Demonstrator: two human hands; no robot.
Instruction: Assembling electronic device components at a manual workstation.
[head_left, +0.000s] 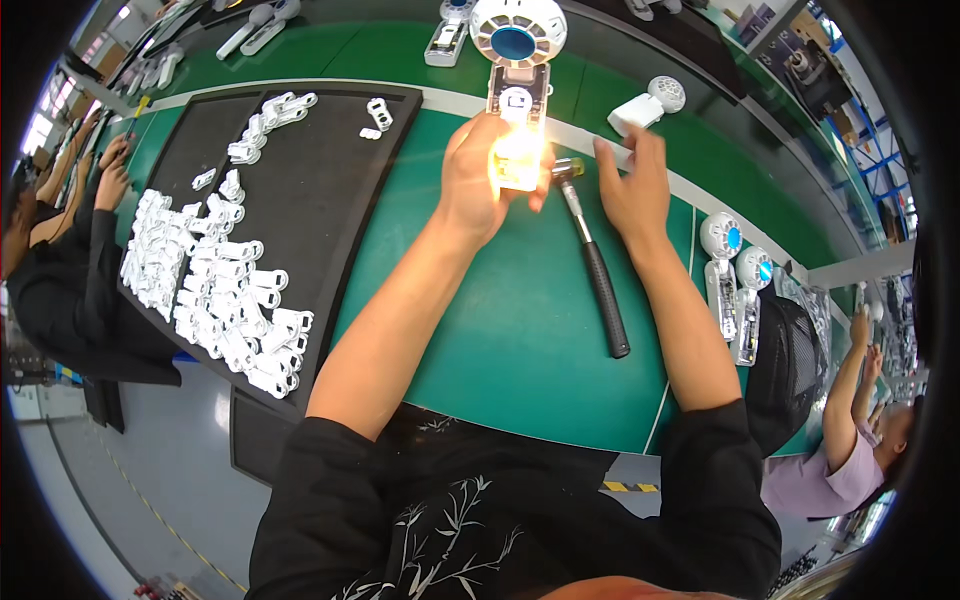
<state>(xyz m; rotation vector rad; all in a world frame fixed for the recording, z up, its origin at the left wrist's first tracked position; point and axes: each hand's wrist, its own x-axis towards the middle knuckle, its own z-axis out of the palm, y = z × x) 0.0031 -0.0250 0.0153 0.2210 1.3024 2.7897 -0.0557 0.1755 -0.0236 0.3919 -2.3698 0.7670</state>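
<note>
My left hand (478,180) is closed around the open handle of a white handheld fan (533,77), held up over the far side of the green table. Its round head has a blue centre; bright glare washes out the lower handle. My right hand (637,195) is open, fingers apart, with its fingertips close to another white fan (640,112) lying on the far strip; whether they touch I cannot tell. Between my arms lies a mallet (600,285) with a black grip and yellowish head, its head partly behind the held fan.
A black tray (330,220) on the left bears a heap of white plastic parts (235,310). Two fans with blue centres (737,280) lie at right, beside a black mesh-like item (787,350). Another fan (447,40) lies at the far side. People work at both sides.
</note>
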